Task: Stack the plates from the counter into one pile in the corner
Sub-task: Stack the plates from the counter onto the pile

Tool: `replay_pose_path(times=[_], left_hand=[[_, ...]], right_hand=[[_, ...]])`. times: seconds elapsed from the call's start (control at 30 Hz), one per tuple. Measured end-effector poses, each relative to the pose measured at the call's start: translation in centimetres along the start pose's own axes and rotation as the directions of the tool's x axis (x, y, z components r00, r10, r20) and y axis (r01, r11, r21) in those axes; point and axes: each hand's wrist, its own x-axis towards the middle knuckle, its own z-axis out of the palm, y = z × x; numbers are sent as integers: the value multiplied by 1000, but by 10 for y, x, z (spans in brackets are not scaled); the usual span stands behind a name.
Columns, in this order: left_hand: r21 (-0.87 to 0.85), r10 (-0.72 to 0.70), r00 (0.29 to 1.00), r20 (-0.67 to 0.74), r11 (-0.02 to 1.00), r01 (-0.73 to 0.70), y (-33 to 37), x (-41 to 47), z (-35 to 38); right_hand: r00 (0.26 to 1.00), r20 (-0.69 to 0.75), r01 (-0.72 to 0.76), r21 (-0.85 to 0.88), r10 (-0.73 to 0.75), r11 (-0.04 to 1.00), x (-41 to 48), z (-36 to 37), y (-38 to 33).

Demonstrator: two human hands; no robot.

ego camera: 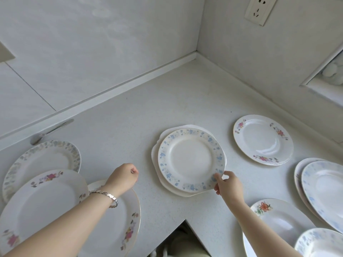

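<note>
A blue-flowered plate (191,158) lies on top of a plain white scalloped plate (157,145) in the middle of the white counter (148,101). My right hand (227,184) pinches the blue-flowered plate's near right rim. My left hand (123,178) hovers over the counter to the left with its fingers curled, holding nothing. A pink-flowered plate (263,140) lies alone to the right. Overlapping plates lie at the left: a green-rimmed plate (42,158), a rose plate (42,201) and a gilt-edged plate (118,225).
More plates sit at the right: a blue-patterned pair (323,190), an orange-flower plate (278,219) and another blue one (319,243). A metal spoon (50,131) lies by the back wall. A wall socket (259,10) is above the corner (196,54).
</note>
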Motion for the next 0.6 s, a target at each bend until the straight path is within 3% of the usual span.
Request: replay_pose_path(times=[0.2, 0.27, 0.33, 0.4, 0.43, 0.5, 0.6], left_hand=[[50, 23, 1000, 19, 998, -24, 18, 4, 6], [81, 34, 999, 30, 996, -37, 25, 6, 10], [101, 45, 998, 34, 994, -48, 32, 10, 14], [114, 49, 998, 29, 992, -52, 40, 14, 18], [123, 52, 998, 26, 991, -55, 44, 16, 19], [141, 53, 998, 26, 988, -56, 51, 18, 23], [152, 57, 998, 26, 987, -60, 58, 20, 28]], right_hand=[[992, 72, -99, 0, 99, 995, 10, -8, -2], [994, 33, -108, 14, 108, 994, 20, -25, -3], [976, -85, -172, 267, 201, 948, 38, -48, -7], [912, -33, -289, 659, 410, 695, 59, -75, -10], [875, 36, -338, 759, 482, 557, 69, -86, -10], [820, 157, -406, 837, 551, 367, 86, -104, -8], [815, 235, -391, 898, 530, 203, 106, -111, -4]])
